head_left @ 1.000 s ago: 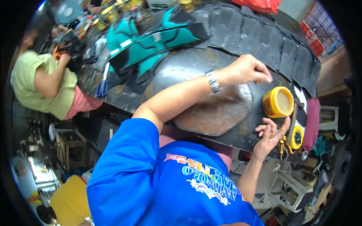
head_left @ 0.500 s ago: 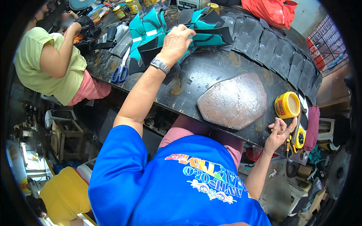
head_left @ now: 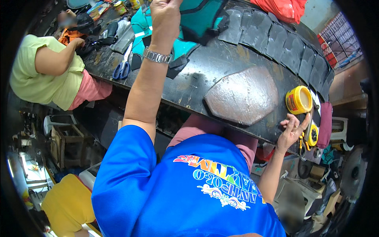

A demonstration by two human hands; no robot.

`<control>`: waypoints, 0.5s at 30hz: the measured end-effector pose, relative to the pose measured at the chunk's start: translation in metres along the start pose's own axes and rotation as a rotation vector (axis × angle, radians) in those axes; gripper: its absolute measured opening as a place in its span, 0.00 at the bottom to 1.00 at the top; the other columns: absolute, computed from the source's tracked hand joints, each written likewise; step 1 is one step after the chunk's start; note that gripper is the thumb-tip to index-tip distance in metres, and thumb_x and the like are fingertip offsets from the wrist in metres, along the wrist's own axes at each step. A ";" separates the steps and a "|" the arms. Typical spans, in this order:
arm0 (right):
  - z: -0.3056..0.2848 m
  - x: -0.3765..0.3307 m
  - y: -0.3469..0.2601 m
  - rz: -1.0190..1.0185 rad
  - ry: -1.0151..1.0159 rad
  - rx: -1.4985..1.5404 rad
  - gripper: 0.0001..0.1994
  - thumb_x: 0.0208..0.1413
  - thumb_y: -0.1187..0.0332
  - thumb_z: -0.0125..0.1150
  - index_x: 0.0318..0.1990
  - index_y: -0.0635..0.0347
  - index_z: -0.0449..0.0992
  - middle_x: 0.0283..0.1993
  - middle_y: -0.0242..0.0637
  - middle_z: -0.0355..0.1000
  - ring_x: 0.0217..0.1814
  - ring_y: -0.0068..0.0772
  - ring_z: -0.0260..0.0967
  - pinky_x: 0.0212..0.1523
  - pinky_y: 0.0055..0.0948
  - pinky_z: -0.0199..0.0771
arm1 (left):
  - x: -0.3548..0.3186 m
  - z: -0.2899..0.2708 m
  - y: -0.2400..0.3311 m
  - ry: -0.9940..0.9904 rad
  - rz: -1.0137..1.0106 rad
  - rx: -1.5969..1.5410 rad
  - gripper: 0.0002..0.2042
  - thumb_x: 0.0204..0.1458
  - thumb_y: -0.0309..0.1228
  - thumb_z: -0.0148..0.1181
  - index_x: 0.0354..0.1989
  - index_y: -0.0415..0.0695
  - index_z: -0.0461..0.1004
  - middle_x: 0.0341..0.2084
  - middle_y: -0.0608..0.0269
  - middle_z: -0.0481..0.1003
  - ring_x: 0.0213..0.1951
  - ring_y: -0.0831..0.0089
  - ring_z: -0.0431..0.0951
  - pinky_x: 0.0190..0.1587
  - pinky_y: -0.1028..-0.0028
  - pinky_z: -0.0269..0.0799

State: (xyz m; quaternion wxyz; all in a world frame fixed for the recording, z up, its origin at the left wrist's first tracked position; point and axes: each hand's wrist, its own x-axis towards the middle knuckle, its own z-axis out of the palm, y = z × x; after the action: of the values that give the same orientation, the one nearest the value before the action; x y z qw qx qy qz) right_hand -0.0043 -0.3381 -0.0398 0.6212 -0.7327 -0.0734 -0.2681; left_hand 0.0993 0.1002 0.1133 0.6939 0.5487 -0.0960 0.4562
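At twelve o'clock on the desk [head_left: 185, 89], the teal-and-black piece [head_left: 200, 19] points a corner toward six; cropping hides its long axis. Left hand [head_left: 166, 14] adjoins it, grip untellable; right hand [head_left: 291, 132], loosely spread, sits beside the yellow jar [head_left: 299, 100] at three.

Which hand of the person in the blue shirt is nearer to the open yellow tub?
Right. The right hand is just below the yellow tub in view; the left hand is far to its left.

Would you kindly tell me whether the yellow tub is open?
The yellow tub is open: pale contents show in its uncovered mouth.
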 end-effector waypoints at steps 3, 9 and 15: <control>0.000 0.002 -0.004 -0.019 -0.032 0.006 0.31 0.71 0.57 0.48 0.76 0.53 0.46 0.45 0.38 0.74 0.31 0.18 0.68 0.34 0.17 0.66 | -0.053 0.008 -0.021 -0.154 -0.352 -0.254 0.13 0.58 0.36 0.62 0.47 0.44 0.78 0.36 0.66 0.78 0.41 0.71 0.77 0.45 0.70 0.72; -0.045 0.063 -0.020 -0.211 -0.010 -0.360 0.25 0.72 0.50 0.44 0.56 0.63 0.77 0.45 0.35 0.73 0.43 0.27 0.67 0.46 0.26 0.65 | -0.149 0.005 -0.064 -0.880 -0.525 -0.056 0.09 0.61 0.28 0.59 0.45 0.38 0.79 0.45 0.63 0.76 0.50 0.76 0.74 0.56 0.75 0.68; -0.062 0.134 -0.011 -0.192 -0.341 -1.377 0.25 0.67 0.41 0.43 0.51 0.41 0.83 0.62 0.51 0.70 0.70 0.59 0.59 0.67 0.44 0.60 | -0.125 -0.032 -0.043 -0.999 -1.071 -0.159 0.11 0.62 0.26 0.54 0.49 0.37 0.79 0.43 0.64 0.80 0.44 0.80 0.79 0.51 0.77 0.74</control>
State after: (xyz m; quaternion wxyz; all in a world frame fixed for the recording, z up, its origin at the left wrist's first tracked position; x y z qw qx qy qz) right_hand 0.0853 -0.4246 0.0398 -0.0287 -0.9804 -0.0479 -0.1888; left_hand 0.0482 0.0620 -0.0070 0.7328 0.6110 -0.1524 -0.2578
